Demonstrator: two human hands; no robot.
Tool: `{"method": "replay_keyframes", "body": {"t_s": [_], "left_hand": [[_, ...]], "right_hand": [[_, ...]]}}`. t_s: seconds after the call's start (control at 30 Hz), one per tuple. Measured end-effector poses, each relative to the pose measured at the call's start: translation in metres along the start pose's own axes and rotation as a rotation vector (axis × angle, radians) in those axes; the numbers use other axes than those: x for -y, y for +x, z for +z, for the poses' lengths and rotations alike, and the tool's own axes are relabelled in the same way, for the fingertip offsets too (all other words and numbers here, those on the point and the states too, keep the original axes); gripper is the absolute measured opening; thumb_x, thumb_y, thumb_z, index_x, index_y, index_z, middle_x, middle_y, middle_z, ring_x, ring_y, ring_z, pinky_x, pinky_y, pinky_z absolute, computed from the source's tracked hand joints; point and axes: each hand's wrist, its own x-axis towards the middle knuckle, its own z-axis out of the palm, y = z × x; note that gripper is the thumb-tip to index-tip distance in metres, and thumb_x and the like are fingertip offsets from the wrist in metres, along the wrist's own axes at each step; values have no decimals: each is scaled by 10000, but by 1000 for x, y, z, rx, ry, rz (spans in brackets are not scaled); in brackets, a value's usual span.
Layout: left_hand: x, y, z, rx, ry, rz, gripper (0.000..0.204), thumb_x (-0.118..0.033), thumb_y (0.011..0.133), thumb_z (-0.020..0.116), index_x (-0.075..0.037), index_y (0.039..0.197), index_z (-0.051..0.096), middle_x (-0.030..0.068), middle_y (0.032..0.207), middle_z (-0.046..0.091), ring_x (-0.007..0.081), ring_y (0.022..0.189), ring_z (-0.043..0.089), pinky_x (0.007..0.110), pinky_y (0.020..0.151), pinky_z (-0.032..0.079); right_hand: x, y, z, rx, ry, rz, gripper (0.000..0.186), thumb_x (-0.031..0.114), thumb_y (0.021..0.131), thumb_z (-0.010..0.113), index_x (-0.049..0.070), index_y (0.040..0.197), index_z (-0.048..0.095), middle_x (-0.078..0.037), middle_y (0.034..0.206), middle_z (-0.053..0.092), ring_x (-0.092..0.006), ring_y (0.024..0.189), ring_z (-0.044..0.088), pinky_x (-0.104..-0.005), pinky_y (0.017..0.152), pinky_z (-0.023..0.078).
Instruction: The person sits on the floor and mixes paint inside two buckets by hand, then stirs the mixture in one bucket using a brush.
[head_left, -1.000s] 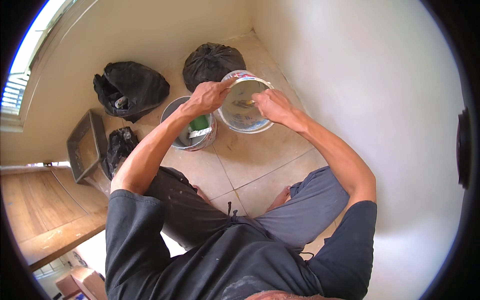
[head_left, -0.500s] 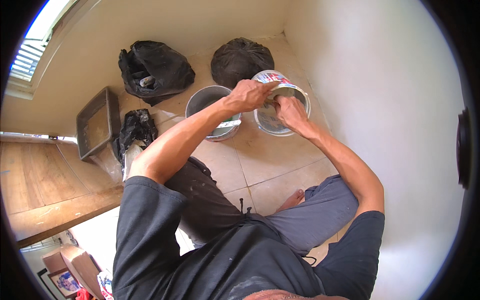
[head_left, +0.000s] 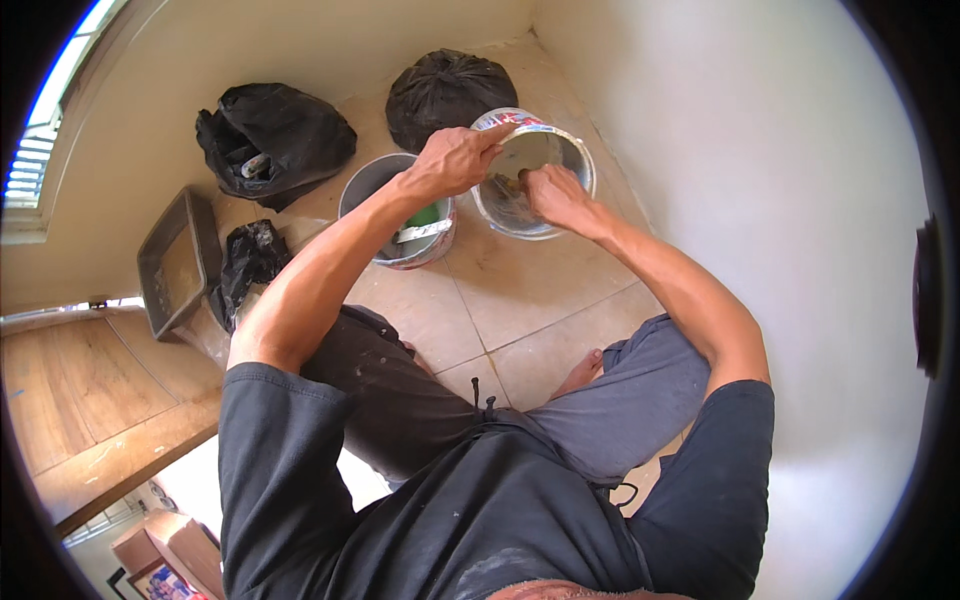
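Grips a small tool in the closed right hand, too blurred to tell blade from brush, with its end well inside a tilted bucket. Clasps that bucket's rim at the left with the left hand, index finger laid along the upper edge — thumb impossible to make out. Has the bucket's mouth turned toward the body, above or on the tiled floor; hard to say which, with the base out of sight. Seems, as a judgement, to be at the step of scraping or stirring the greyish inside; probably calls next for a firm hold on the rim and short strokes along the inner wall. Shows just to the left, partly behind the left forearm, a second bucket with a green thing and a pale flat strip in it — likely to limit any swing that way. Hems in the far side with a gathered black bag, and the right with a pale wall. Includes, farther left, an open black bag, a crumpled black bag, a grey tray and a wooden panel, all clear of both hands.
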Motion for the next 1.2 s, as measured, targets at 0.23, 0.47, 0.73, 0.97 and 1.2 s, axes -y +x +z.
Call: {"method": "replay_keyframes", "body": {"t_s": [0.23,0.47,0.73,0.97,1.2], "left_hand": [[-10,4,2,-4,-1,7,403,-255,1005,517,-149,1389,576,247,899,704,414,812,687,499,747,537],[-13,4,9,-36,-35,34,430,-277,1009,537,-192,1431,549,262,873,685,437,810,669,505,743,517],[-11,9,9,-29,-50,-14,416,-271,1006,524,-183,1411,568,271,856,682,443,797,668,509,740,521],[-12,8,16,-84,-57,-23,415,-268,998,533,-168,1398,579,279,867,680,444,799,670,511,756,519],[-15,7,6,-78,-22,-32,400,-222,972,535,-138,1360,588,260,883,702,427,810,687,513,759,536]], "right_hand": [[6,1,-25,-66,-36,-5,141,58,777,581,-63,784,652,-313,769,647,-486,759,668,-516,683,539],[0,-1,-6,12,95,-1,159,84,814,552,-25,818,668,-304,774,649,-483,759,660,-528,681,528],[18,-5,-67,29,182,153,238,230,965,585,46,1033,719,-238,921,696,-411,883,672,-467,783,522],[8,-11,-53,89,367,227,224,178,933,587,27,1038,715,-269,880,678,-448,866,662,-478,776,519],[15,-10,-75,-13,114,164,202,175,921,601,-2,955,691,-245,851,681,-421,855,674,-487,749,523]]}}
